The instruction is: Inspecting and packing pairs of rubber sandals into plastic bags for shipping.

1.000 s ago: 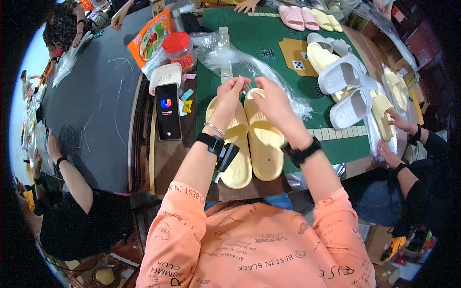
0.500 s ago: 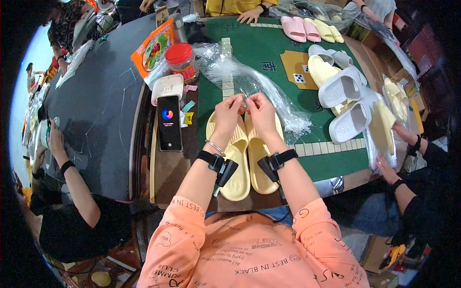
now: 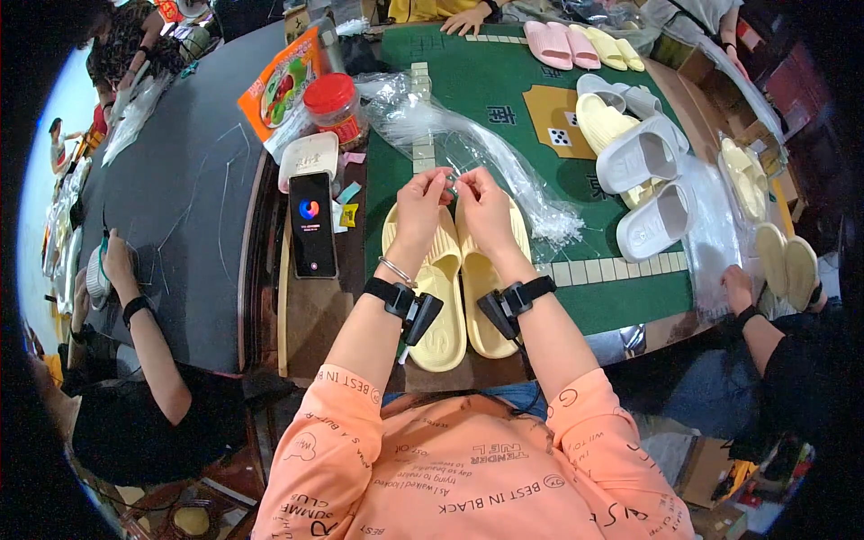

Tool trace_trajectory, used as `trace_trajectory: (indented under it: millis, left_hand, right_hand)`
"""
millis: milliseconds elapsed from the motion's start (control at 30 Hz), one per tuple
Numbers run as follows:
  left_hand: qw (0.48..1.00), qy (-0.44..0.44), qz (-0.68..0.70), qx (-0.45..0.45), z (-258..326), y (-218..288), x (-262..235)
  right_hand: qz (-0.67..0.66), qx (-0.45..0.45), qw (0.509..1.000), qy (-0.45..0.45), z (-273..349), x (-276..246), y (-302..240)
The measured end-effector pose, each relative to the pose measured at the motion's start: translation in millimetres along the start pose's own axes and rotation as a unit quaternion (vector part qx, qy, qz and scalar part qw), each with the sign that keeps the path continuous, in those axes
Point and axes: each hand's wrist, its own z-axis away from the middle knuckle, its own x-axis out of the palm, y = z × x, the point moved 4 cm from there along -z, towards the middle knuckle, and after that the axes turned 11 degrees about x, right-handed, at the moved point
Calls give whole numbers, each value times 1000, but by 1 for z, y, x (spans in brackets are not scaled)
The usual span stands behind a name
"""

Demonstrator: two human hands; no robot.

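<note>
A pair of pale yellow slippers (image 3: 440,333) lies side by side at the table edge, toes away from me. Above their toe ends, my left hand (image 3: 425,205) and my right hand (image 3: 484,209) almost meet, each closed in a fingertip pinch. Something small and thin glints between the fingertips; its kind is too fine to make out. Just beyond my hands lies a bundle of thin clear plastic strands (image 3: 504,160) with whitish ends, partly in a clear bag. Black straps with small devices circle both wrists.
Left of my hands are a phone (image 3: 313,225), a white lidded box (image 3: 309,162), a red-lidded jar (image 3: 335,106) and an orange packet (image 3: 283,83). Grey slippers (image 3: 654,229) and pink slippers (image 3: 549,45) lie to the right and far side. Co-workers sit around; one holds cream slippers (image 3: 801,274).
My hands stay pinched together over the slippers, with slight finger movement. At right, the co-worker has pulled the cream slippers off the clear bag toward themselves. The view has shifted slightly.
</note>
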Motion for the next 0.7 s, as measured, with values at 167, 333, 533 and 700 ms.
trace_trajectory:
  millis: [167,333,533,700]
  left_hand:
    - [1000,10,13,1,-1,-2,-1]
    - [1000,17,25,-2,-2,-4,-1]
    - [999,22,29,-11,-1,-3,0]
    - [999,28,19,1,0,-3,-1]
  right_hand:
    - [3,2,1000,0,0,0,-2]
    - [0,12,1000,5,0,0,0]
    - [10,8,1000,9,-1,0,3]
    - [13,6,1000,9,-1,0,4]
